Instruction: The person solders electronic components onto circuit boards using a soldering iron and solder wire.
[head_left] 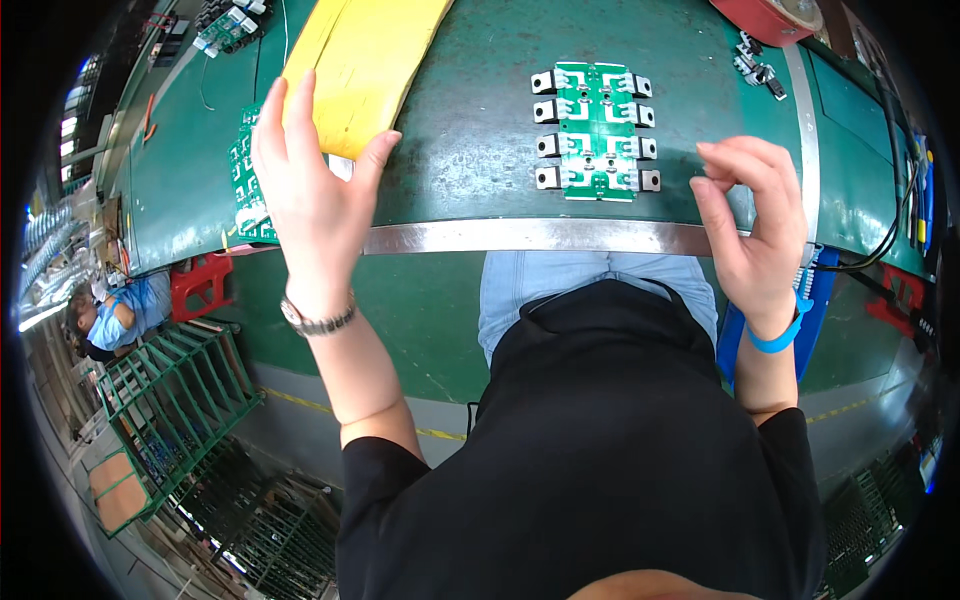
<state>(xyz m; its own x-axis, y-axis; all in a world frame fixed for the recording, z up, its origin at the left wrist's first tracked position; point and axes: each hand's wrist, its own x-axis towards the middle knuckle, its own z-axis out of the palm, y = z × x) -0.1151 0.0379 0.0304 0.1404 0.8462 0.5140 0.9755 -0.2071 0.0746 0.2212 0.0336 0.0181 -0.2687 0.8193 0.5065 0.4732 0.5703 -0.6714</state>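
Observation:
A green circuit board panel point(598, 125) lies flat near the table's front edge. Black components with metal tabs stick out along its left and right sides. My left hand point(318, 195) is raised with its fingers spread and nothing in it, over the left part of the table. It is nearest to a yellow sheet point(370, 70) and partly covers more green boards point(243, 175). To the right of the panel hovers my right hand point(755, 215), its fingers loosely curled and the thumb apart from the index finger. Nothing shows in that hand.
The green table point(480, 130) has a metal front edge point(540, 236). Several loose black components point(758, 68) lie at the far right, near a red round container point(765, 18). A board with parts point(228, 28) sits far left. Beyond are a red stool point(200, 285), a green rack point(175, 405) and a seated person point(135, 312).

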